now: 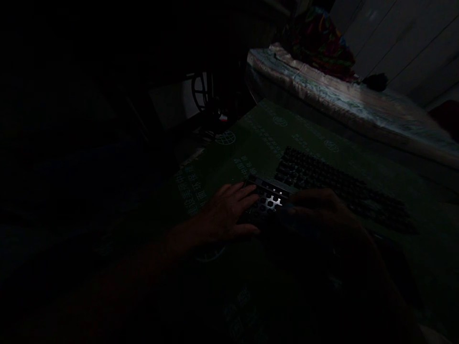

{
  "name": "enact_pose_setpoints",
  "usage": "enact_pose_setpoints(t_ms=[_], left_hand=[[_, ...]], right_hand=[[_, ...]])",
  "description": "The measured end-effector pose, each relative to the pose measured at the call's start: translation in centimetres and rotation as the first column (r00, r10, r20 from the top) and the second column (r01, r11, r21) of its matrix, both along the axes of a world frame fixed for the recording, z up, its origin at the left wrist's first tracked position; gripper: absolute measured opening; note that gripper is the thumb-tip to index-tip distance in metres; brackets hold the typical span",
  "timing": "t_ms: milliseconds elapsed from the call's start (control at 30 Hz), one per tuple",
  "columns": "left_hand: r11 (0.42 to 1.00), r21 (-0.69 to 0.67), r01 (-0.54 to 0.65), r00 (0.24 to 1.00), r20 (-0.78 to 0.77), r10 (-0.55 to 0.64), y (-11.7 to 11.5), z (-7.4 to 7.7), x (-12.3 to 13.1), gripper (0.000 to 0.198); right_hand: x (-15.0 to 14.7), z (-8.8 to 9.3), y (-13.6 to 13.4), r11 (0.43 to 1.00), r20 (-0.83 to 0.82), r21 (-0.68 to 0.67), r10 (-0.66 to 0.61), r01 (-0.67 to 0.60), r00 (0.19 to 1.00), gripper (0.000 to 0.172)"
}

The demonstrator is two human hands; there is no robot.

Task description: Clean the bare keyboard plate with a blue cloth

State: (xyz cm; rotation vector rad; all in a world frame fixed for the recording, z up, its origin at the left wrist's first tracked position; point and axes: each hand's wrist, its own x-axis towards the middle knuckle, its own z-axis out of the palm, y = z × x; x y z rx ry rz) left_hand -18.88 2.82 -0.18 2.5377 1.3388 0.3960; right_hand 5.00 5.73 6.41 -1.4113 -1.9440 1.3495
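In dim light, a dark keyboard base (267, 184) with a bare plate full of holes lies on a green printed sheet. A bright reflection shows on the plate between my hands. My left hand (233, 208) rests on the base's left end, fingers stretched out and slightly apart. Over the plate's right part, my right hand (322, 205) is curled with its fingertips together at the plate. What it pinches, if anything, is lost in the dark; a faint bluish patch shows by the fingertips. Just behind the base, rows of dark keycaps (322, 172) are laid out on the sheet.
The green sheet (247, 138) carries pale lettering and globe prints. Behind it runs a raised pale mattress-like edge (340, 95) with a patterned cloth heap (322, 43) on it. A dark spoked wheel (201, 91) stands at the back left. The left side is nearly black.
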Motion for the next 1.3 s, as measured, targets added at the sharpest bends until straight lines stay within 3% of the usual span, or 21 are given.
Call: enact_pose_setpoints(t_ms=[233,733,900,1100,1300], left_hand=[[1.0,0.027,0.0,1.0,0.019,0.0,-0.1,-0.4,0.0,0.071],[1.0,-0.013,-0.003,1.0,-0.009,0.002,-0.2,0.2,0.1,0.069],[1.0,-0.002,-0.006,1.0,-0.004,0.006,-0.3,0.0,0.0,0.069],[1.0,-0.011,0.007,1.0,0.004,-0.007,-0.2,-0.2,-0.2,0.07],[1.0,-0.011,0.0,1.0,0.013,0.0,-0.4,0.2,-0.1,0.068]], right_hand=[[-1.7,-1.6,-0.4,0.999,-0.071,0.009,0.042,-0.042,0.997,0.017],[-0.6,-0.9,-0.2,0.999,-0.027,-0.051,0.008,-0.009,1.0,0.015],[-1.8,-1.6,-0.5,0.999,-0.083,-0.027,0.021,-0.023,0.996,0.015],[-1.3,-1.1,-0.8,0.984,-0.039,-0.155,0.088,-0.093,0.995,0.016],[-0.4,-0.9,0.3,0.977,-0.071,0.036,-0.209,0.212,0.975,0.024]])
